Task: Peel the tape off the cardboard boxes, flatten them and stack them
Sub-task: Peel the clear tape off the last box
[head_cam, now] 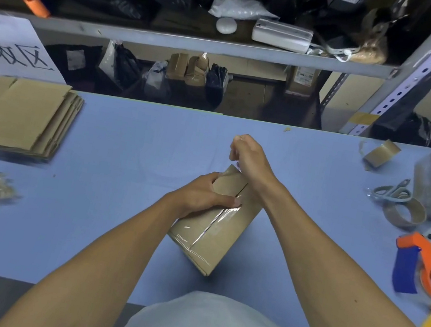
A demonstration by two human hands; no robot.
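cardboard box (pixel 216 220) mid-desk, near front edge, light, stiff, glossy tape (pixel 224 213) slippery along seam. my left hand (pixel 197 196) grips its side, thumb on seam; right hand (pixel 249 160) curled at far end, seemingly pinching tape, grip hidden. best hold: lifted tape end.

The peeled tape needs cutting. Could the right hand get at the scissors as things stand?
Probably yes: the scissors lie uncovered on the table's right side, but the right hand must first release the tape.
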